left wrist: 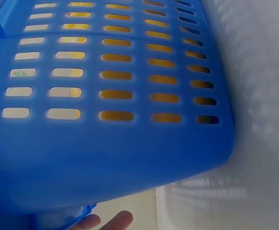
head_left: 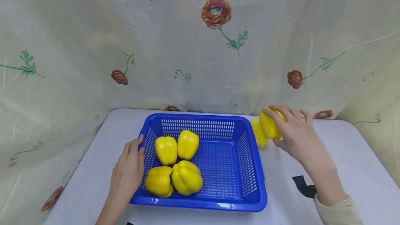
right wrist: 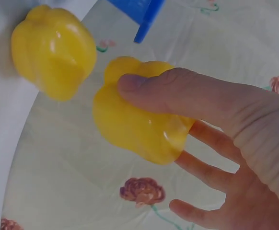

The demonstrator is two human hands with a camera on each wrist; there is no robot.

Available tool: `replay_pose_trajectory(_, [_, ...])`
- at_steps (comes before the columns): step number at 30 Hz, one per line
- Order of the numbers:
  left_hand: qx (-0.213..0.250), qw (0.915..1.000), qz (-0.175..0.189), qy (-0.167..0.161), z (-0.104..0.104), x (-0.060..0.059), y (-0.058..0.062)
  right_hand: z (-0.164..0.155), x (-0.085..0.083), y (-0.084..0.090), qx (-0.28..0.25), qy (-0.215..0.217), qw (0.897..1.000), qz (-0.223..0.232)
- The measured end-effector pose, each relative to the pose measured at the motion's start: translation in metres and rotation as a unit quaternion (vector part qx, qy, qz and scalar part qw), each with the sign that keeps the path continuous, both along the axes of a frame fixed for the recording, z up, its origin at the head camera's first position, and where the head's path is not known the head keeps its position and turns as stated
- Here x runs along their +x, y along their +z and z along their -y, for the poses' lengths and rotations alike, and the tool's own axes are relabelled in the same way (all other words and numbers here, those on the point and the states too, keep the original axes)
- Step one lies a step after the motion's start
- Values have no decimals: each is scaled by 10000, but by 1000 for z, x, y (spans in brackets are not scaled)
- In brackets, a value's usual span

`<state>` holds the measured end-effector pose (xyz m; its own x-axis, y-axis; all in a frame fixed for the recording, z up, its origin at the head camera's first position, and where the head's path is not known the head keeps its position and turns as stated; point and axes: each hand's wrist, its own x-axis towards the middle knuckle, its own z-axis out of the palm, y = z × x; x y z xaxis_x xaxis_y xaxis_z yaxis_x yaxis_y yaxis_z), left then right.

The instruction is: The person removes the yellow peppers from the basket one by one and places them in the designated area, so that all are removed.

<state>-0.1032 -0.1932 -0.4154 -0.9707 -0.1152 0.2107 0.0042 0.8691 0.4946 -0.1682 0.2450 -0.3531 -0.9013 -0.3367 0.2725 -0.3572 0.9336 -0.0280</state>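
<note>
In the head view my right hand [head_left: 301, 136] grips a yellow bell pepper [head_left: 269, 125] just right of the basket, above the table. The right wrist view shows the thumb across the near side of this bell pepper [right wrist: 139, 129]. A second yellow bell pepper [right wrist: 53, 52] rests on the table beside the basket, partly covered in the head view. Several bell peppers [head_left: 166, 150] lie in the left half of the blue plastic basket [head_left: 200, 204]. My left hand [head_left: 126, 169] holds the basket's left rim; in the left wrist view only fingertips [left wrist: 120, 221] show below the slotted wall.
A white table [head_left: 353, 155] carries the basket. Behind it hangs a pale curtain [head_left: 175, 37] with printed flowers. A black strap-like piece [head_left: 304, 187] lies near my right wrist. The basket's right half shows bare slotted floor.
</note>
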Motion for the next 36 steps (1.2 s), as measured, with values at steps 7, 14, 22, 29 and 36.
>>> replay_pose_trajectory(7, [55, 10000, -57, 9, 0, 1, 1, -17, -8, -9, -160, -241, 9995, 156])
replay_pose_trajectory(14, [16, 10000, -49, -10, -1, -1, 0, -30, -14, -19, -348, -450, 9977, 372])
replay_pose_trajectory(22, [-36, 10000, -14, 37, -1, 0, 0, -41, -21, -33, -335, -650, 9951, 660])
replay_pose_trajectory(29, [-56, 9999, 68, 59, 0, -1, -1, -44, -28, -46, -221, -638, 9930, 968])
replay_pose_trajectory(36, [-67, 9999, 89, 63, -1, -2, -1, -42, -31, -54, -186, -707, 9907, 1147])
